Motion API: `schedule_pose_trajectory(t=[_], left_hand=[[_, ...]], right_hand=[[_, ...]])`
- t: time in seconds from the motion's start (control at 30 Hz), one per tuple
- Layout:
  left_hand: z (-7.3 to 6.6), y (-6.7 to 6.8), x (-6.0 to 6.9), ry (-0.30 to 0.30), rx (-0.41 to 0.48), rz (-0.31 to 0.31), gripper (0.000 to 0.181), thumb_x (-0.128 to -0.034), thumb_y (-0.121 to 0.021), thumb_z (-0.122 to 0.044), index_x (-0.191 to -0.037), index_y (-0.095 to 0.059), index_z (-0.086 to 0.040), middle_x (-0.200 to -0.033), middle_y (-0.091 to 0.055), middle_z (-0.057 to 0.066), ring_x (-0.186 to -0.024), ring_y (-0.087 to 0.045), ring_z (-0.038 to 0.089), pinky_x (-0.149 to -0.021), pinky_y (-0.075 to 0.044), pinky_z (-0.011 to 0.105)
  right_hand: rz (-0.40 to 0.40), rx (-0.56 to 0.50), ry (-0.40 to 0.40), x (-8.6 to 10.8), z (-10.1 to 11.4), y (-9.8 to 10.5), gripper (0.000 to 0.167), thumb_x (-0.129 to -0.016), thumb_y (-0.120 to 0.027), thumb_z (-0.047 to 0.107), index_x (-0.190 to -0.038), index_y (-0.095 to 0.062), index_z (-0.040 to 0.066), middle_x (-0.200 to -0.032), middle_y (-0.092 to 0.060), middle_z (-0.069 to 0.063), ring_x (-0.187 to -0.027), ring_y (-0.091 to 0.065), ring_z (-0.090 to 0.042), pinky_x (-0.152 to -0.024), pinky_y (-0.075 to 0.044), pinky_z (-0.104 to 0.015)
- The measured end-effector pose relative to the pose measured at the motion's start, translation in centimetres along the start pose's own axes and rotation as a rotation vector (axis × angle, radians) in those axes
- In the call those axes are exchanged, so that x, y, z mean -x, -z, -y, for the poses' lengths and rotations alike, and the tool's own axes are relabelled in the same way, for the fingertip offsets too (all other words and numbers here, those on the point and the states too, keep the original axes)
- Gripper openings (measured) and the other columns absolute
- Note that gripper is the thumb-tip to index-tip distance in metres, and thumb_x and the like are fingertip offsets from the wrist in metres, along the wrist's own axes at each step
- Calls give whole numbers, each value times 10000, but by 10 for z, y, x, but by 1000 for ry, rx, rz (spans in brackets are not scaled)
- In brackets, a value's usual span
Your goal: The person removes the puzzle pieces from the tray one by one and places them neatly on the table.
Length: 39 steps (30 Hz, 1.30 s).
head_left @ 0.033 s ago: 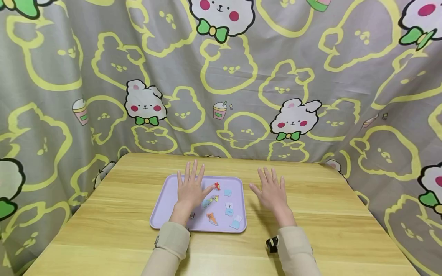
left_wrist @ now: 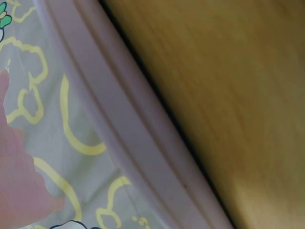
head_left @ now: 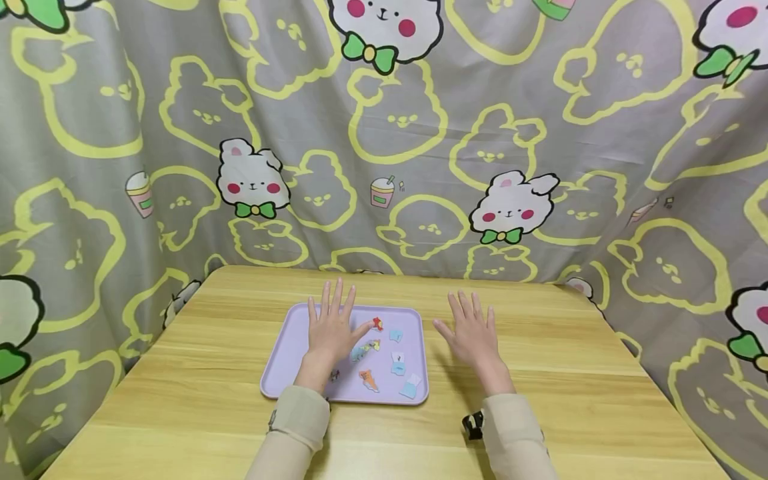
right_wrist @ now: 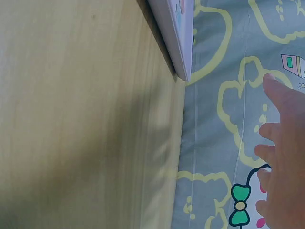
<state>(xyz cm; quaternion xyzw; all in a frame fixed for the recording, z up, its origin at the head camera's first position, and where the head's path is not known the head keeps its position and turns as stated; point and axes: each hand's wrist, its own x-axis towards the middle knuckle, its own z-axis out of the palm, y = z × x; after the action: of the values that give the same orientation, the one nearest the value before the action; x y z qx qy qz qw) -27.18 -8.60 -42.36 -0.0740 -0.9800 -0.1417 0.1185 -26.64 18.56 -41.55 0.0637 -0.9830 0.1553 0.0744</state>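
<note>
My left hand [head_left: 330, 333], fingers spread and straight, is over the lilac tray [head_left: 282, 360] and holds nothing. Near its thumb is a small red-and-yellow piece [head_left: 377, 324]. Below the thumb lies a blue-and-yellow piece [head_left: 365, 351], partly covered by the hand, and nearer the front rim an orange piece [head_left: 369, 381]. A small dark piece [head_left: 335, 375] shows beside the left wrist. Light-blue and white pieces line the tray's right side: one at the back [head_left: 396, 335], one midway [head_left: 398, 364], one at the front [head_left: 411, 387]. My right hand [head_left: 474, 337], also spread and holding nothing, is right of the tray.
The tray sits on a wood-grain table [head_left: 570, 373]. A grey curtain [head_left: 414, 233] with yellow outlines and white rabbits hangs behind and at both sides. A black strap-like item [head_left: 473, 425] is at the right sleeve [head_left: 513, 420].
</note>
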Motion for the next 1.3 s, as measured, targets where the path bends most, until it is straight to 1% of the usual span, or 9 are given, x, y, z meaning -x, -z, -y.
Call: schedule_pose_trajectory(t=[0.17, 0.23, 0.37, 0.5, 0.73, 0.93, 1.1, 1.23, 1.3], left_hand=[[2, -3, 1, -4, 7, 2, 871, -906, -569, -584, -1579, -192, -179, -1670, -65, 117, -1548, 3, 352, -1232, -6, 634], [3, -5, 1, -4, 5, 8, 883, -902, -569, -590, -1582, -175, -187, -1673, -45, 112, -1550, 24, 345, -1233, 5, 629], [4, -5, 1, -15, 17, -14, 886, -895, -593, -576, -1579, -190, -183, -1670, -66, 123, -1548, 8, 354, -1233, -15, 634], [3, -4, 1, -22, 23, -28, 887, -888, -611, -562, -1573, -213, -164, -1664, -90, 141, -1544, -20, 370, -1233, -23, 634], [2, 1, 1, -7, 17, -14, 884, -894, -595, -579, -1574, -212, -164, -1666, -72, 138, -1545, -15, 367, -1238, -23, 625], [2, 2, 1, -18, 50, -23, 887, -897, -604, -566, -1574, -207, -154, -1663, -66, 155, -1543, -18, 375, -1237, -36, 627], [3, 1, 0, -30, 86, -54, 900, -886, -641, -525, -1570, -212, -129, -1655, -83, 183, -1536, -50, 394, -1234, -87, 626], [7, 1, -1, -36, 135, -62, 920, -879, -672, -485, -1572, -195, -113, -1653, -77, 194, -1535, -58, 396, -1236, -107, 618], [9, 1, -2, -33, 163, -51, 935, -880, -678, -476, -1577, -170, -114, -1655, -64, 190, -1538, -48, 385, -1242, -102, 605]], right_hand=[[-3, -24, 5, 2, -1, -7, 734, -997, -475, 476, -1562, -214, 87, -1642, -146, -172, -1531, -32, -406, -1212, 35, -657], [10, -37, 3, 3, -1, -9, 736, -997, -477, 475, -1562, -213, 84, -1641, -147, -176, -1532, -24, -404, -1213, 40, -654], [21, -48, 3, 3, -1, -10, 743, -996, -477, 481, -1564, -210, 84, -1641, -156, -177, -1533, -16, -400, -1215, 43, -652], [22, -50, 6, 3, -1, -9, 737, -994, -486, 477, -1561, -224, 85, -1639, -165, -177, -1533, -15, -399, -1212, 41, -657], [32, -60, 10, 2, 1, -7, 755, -984, -494, 495, -1564, -218, 98, -1643, -149, -170, -1534, 1, -398, -1210, 66, -653], [39, -68, 22, 2, 1, -10, 747, -975, -534, 451, -1555, -240, 84, -1638, -154, -182, -1527, -16, -420, -1204, 68, -661], [46, -82, 47, 0, 0, -14, 765, -961, -577, 415, -1551, -240, 62, -1631, -173, -194, -1519, -42, -440, -1198, 20, -679], [63, -105, 70, -2, 1, -16, 791, -951, -603, 393, -1551, -225, 42, -1622, -187, -216, -1510, -70, -458, -1206, -48, -670], [67, -116, 82, -3, 2, -17, 792, -947, -616, 374, -1548, -229, 33, -1615, -200, -227, -1504, -93, -467, -1211, -79, -658]])
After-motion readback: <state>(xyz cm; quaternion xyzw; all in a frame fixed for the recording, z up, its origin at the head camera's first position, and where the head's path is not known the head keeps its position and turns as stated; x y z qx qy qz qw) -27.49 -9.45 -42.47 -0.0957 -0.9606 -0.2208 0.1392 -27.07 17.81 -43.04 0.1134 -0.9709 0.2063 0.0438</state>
